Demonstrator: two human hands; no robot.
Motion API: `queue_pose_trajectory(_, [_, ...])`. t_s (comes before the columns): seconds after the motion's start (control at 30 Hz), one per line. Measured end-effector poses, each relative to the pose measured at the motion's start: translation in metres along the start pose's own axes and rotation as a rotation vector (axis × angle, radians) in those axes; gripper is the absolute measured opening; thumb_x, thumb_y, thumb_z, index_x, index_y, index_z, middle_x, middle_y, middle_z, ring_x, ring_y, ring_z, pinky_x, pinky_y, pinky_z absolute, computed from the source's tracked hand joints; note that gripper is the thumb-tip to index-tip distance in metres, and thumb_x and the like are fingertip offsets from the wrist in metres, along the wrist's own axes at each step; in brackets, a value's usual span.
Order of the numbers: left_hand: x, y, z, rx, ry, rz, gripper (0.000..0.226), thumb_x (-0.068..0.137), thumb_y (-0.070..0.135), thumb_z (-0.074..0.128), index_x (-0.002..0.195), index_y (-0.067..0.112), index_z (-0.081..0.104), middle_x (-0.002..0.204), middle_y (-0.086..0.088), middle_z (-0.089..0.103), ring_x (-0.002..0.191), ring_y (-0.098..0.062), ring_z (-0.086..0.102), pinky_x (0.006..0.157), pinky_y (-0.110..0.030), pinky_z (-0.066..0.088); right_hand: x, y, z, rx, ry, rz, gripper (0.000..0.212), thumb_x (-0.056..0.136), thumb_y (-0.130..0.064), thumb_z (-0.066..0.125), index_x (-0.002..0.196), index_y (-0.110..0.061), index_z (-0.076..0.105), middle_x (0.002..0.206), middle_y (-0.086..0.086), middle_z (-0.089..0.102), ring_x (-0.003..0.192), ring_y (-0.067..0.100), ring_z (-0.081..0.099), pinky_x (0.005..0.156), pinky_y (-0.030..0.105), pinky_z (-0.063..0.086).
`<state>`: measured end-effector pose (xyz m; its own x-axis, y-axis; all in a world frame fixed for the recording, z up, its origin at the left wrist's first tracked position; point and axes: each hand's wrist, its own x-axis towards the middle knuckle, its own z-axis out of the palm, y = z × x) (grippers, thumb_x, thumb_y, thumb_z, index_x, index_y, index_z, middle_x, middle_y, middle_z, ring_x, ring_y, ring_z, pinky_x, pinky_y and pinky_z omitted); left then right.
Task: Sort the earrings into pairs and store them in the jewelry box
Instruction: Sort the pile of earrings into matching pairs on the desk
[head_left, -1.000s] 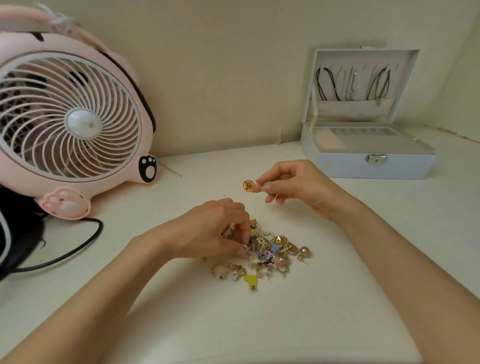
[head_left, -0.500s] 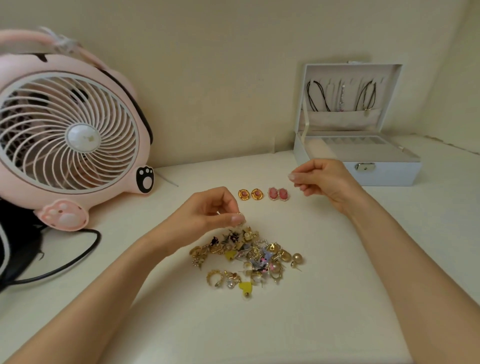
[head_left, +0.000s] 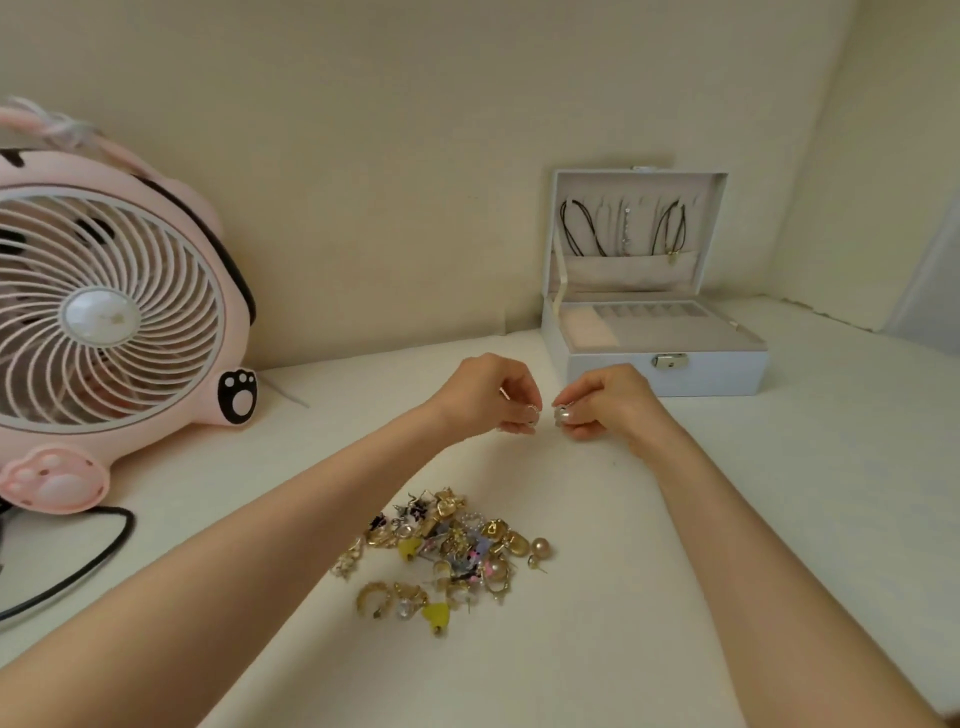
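A pile of mixed earrings (head_left: 447, 551), gold, pearl, yellow and purple, lies on the white table in front of me. Beyond it my left hand (head_left: 488, 397) pinches a small silvery earring (head_left: 532, 410) at its fingertips. My right hand (head_left: 610, 405) pinches a similar small pale earring (head_left: 561, 414). The two hands are almost fingertip to fingertip, just above the table. The white jewelry box (head_left: 717, 374) stands open at the back right, with necklaces hanging in its lid. The gold and pink earrings laid out earlier are hidden behind my hands.
A pink cat-shaped fan (head_left: 104, 312) stands at the left against the wall, and its black cable (head_left: 78, 571) trails over the table's left side. The wall closes off the back and the right corner.
My left hand has lifted away from the pile with a small earring and moved toward the back. My right hand has come to meet it, now holding an earring too.
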<state>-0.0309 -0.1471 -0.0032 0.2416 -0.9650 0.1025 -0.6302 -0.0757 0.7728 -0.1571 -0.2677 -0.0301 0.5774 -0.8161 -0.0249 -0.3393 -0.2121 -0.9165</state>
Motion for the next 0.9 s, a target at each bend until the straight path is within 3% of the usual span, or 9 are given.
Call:
queue_pose_trajectory(0.1, [0.032, -0.001, 0.014, 0.148, -0.041, -0.042, 0.013, 0.078, -0.005, 0.065, 0.082, 0.008, 0.061, 0.076, -0.012, 0.065, 0.043, -0.01, 0.054, 0.038, -0.018, 0.037, 0.004, 0.006, -0.004, -0.02, 0.026, 0.025, 0.014, 0.073, 0.012, 0.07, 0.076, -0.002, 0.069, 0.078, 0.019, 0.067, 0.072, 0.028, 0.066, 0.071, 0.032, 0.059])
queue_pose_trajectory(0.23, [0.053, -0.002, 0.027, 0.32, -0.05, -0.055, 0.014, 0.079, -0.002, 0.066, 0.09, 0.007, 0.066, 0.086, -0.009, 0.062, 0.045, -0.012, 0.047, 0.028, -0.012, 0.03, 0.012, 0.012, -0.007, -0.094, 0.078, 0.028, 0.014, 0.075, 0.008, 0.07, 0.085, -0.001, 0.072, 0.076, 0.016, 0.067, 0.067, 0.023, 0.063, 0.068, 0.027, 0.056])
queue_pose_trajectory(0.4, [0.062, -0.004, 0.031, 0.483, -0.025, -0.071, 0.012, 0.083, 0.014, 0.065, 0.094, 0.018, 0.067, 0.1, 0.0, 0.068, 0.044, -0.008, 0.047, 0.039, -0.018, 0.031, 0.02, 0.018, -0.006, -0.141, 0.131, 0.041, 0.013, 0.077, 0.003, 0.071, 0.087, -0.005, 0.074, 0.069, 0.009, 0.066, 0.065, 0.021, 0.063, 0.065, 0.023, 0.055])
queue_pose_trajectory(0.63, [0.067, -0.007, 0.032, 0.35, -0.027, -0.162, 0.007, 0.082, 0.016, 0.065, 0.085, 0.022, 0.064, 0.097, -0.009, 0.07, 0.044, -0.019, 0.051, 0.028, -0.008, 0.026, 0.023, 0.021, 0.0, -0.202, 0.174, -0.019, 0.016, 0.074, -0.003, 0.075, 0.089, -0.008, 0.074, 0.073, 0.011, 0.067, 0.064, 0.022, 0.062, 0.071, 0.034, 0.057])
queue_pose_trajectory(0.77, [0.069, -0.009, 0.03, 0.23, -0.025, -0.224, 0.007, 0.079, 0.016, 0.069, 0.08, 0.02, 0.063, 0.099, -0.018, 0.068, 0.045, -0.023, 0.049, 0.039, -0.019, 0.033, 0.025, 0.021, 0.0, -0.205, 0.177, -0.022, 0.013, 0.075, -0.004, 0.074, 0.087, -0.008, 0.074, 0.072, 0.012, 0.066, 0.064, 0.022, 0.061, 0.072, 0.035, 0.057])
queue_pose_trajectory(0.9, [0.071, -0.013, 0.025, 0.275, -0.047, -0.231, 0.011, 0.079, 0.016, 0.068, 0.075, 0.022, 0.06, 0.095, -0.019, 0.07, 0.052, -0.028, 0.058, 0.04, -0.022, 0.04, 0.027, 0.022, 0.001, -0.213, 0.177, -0.021, 0.012, 0.075, -0.002, 0.074, 0.085, -0.008, 0.074, 0.07, 0.012, 0.066, 0.062, 0.022, 0.06, 0.074, 0.036, 0.058])
